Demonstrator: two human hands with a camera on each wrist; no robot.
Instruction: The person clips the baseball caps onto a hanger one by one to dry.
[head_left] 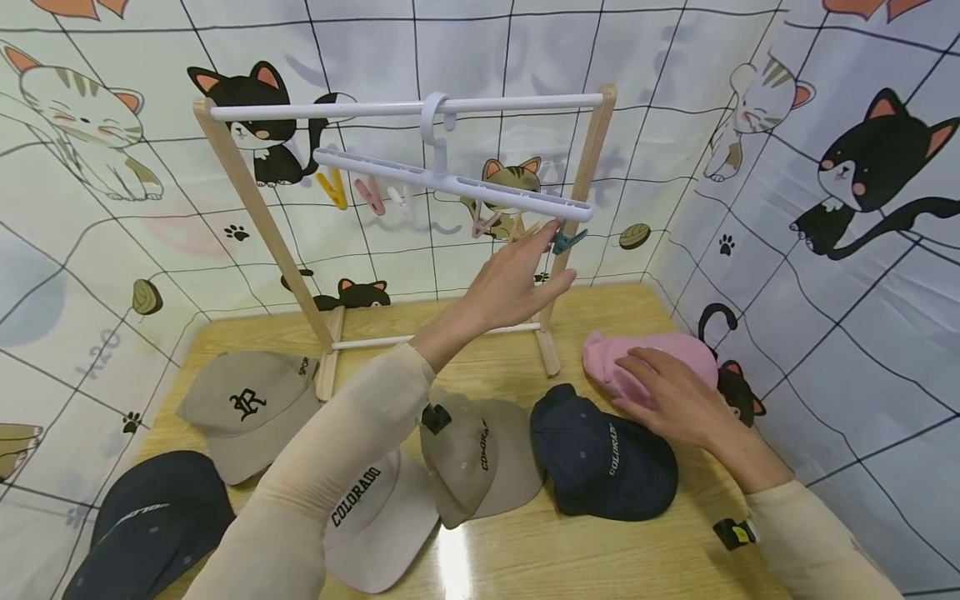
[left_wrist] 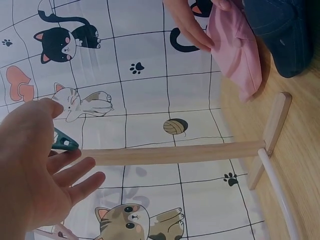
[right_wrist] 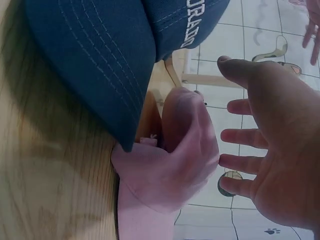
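Observation:
My left hand [head_left: 517,279] is raised under the right end of the white hanger [head_left: 450,182], its fingers loosely extended beside the teal clothespin [head_left: 567,240]. In the left wrist view the clothespin [left_wrist: 65,140] shows between the thumb and the fingers, partly hidden by the hand. A pink cap [head_left: 645,358] lies at the right of the table, with my right hand [head_left: 671,396] over it, fingers spread. In the right wrist view the fingertips [right_wrist: 227,160] are right at the crown of the pink cap [right_wrist: 185,165].
The hanger tilts down to the right from a rack's top bar [head_left: 517,103], with several clothespins along it. In front are navy caps [head_left: 600,454] [head_left: 150,517], beige caps [head_left: 251,408] [head_left: 480,458] and a whitish cap [head_left: 382,525]. A cat-print curtain [head_left: 847,317] surrounds the table.

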